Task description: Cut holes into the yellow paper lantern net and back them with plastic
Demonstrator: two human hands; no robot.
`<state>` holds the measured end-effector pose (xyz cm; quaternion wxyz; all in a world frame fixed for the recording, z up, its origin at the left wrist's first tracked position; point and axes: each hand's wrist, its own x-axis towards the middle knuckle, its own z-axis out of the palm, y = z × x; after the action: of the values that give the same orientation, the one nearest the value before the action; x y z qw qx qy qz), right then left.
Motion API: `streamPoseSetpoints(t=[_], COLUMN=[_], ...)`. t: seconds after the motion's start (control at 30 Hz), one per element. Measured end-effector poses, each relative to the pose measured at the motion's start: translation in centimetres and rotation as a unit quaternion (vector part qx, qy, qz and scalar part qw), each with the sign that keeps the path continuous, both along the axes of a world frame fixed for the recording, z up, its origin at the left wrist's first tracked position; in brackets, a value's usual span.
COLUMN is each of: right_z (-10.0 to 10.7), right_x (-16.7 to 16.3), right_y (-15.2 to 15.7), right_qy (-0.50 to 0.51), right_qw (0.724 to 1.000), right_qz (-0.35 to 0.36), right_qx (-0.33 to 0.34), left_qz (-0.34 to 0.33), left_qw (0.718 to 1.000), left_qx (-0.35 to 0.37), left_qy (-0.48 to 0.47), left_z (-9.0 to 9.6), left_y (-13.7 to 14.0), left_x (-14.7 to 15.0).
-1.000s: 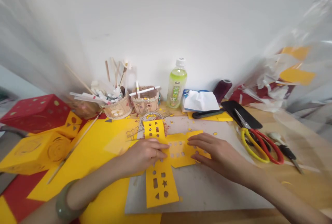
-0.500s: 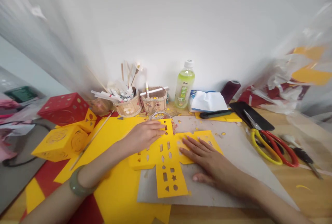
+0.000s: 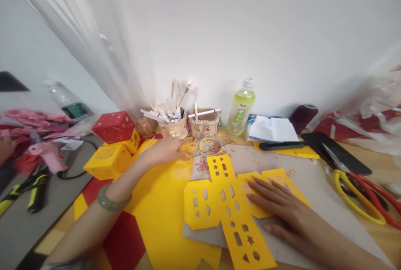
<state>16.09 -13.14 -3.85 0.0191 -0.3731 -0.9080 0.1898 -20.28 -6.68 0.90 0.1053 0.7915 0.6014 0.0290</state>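
1 cutout (image 3: 230, 201) on grey board (image 3: 247, 159), white wall (image 3: 219, 32) behind

The left arm (image 3: 84, 230) slants up from the lower left, bare along the forearm, and the left hand (image 3: 164, 150) stretches forward with its back upward; its fingers (image 3: 180, 151) point rightward and are too blurred to read clearly. The right arm (image 3: 343, 249) enters from the lower right. The right hand (image 3: 286, 205) lies palm down, fingers extended and slightly spread, thumb (image 3: 277, 232) set apart from them.
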Motion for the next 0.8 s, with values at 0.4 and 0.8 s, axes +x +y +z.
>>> streamPoseSetpoints(t=[0.4, 0.8], right_z=[1.5, 7.0], right_x=[-1.7, 17.5], right_y=[1.7, 10.2], right_qy=[0.092, 0.139], right_qw=[0.996, 0.743], right_qz=[-0.008, -0.631], right_qx=[0.000, 0.178], left_qz=[0.047, -0.107], left_qw=[0.996, 0.980], left_qx=[0.043, 0.168], left_qy=[-0.069, 0.012], left_z=[-4.6, -0.4], left_y=[0.0, -0.6], left_x=[1.8, 5.3])
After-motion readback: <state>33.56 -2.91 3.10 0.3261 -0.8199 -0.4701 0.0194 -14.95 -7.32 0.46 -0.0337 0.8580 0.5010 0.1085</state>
